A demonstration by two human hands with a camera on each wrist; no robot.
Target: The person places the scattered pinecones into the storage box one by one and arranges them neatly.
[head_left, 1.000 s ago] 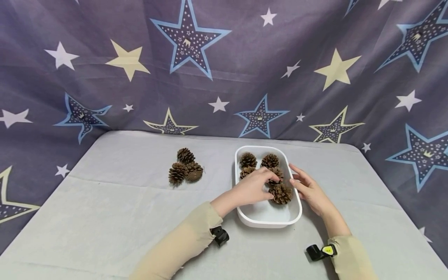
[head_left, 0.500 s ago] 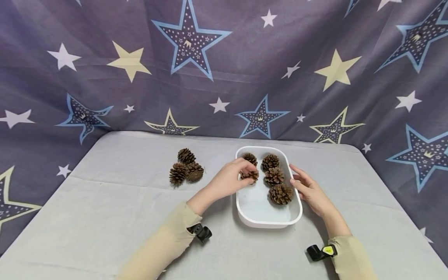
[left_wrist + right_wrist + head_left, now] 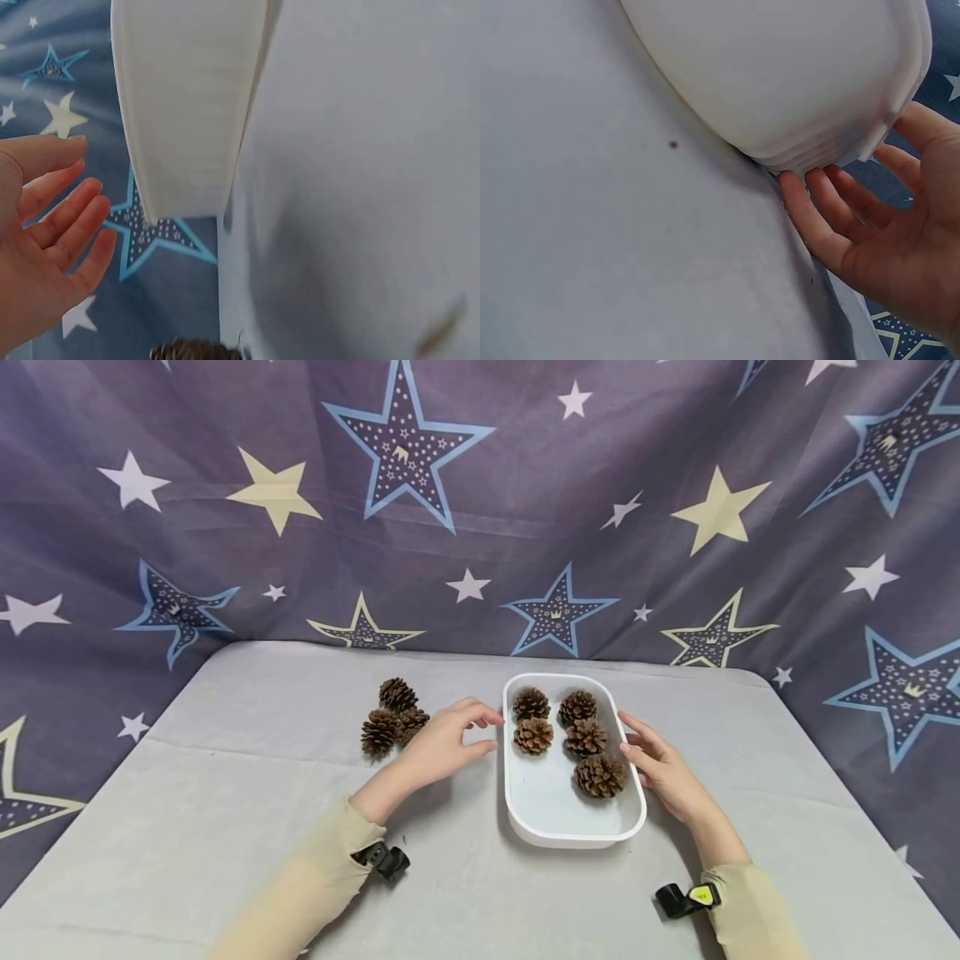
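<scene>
In the head view my left hand (image 3: 438,743) hovers just left of a white plastic tub (image 3: 576,841), thumb and fingers apart with nothing between them. The left wrist view shows the same loosely curved fingers (image 3: 75,217) beside the tub's wall (image 3: 187,112). My right hand (image 3: 670,777) rests its fingertips against the tub's right side. In the right wrist view those fingers (image 3: 832,202) touch the outer wall, with the thumb near the rim. Inside the tub, one pine cone (image 3: 533,736) sits in the left column below another (image 3: 532,702); three more (image 3: 601,776) line the right.
Left of the tub, three pine cones lie clustered on the table, one (image 3: 397,694) behind, one (image 3: 378,732) in front and one (image 3: 411,724) partly covered by my left hand. A grey cloth (image 3: 187,827) covers the table. A star-patterned curtain (image 3: 480,510) hangs behind.
My left hand let go of the front-left pine cone in the tub, then drew out leftward past the rim. Earlier it was at the right column. My right hand stayed against the tub.
</scene>
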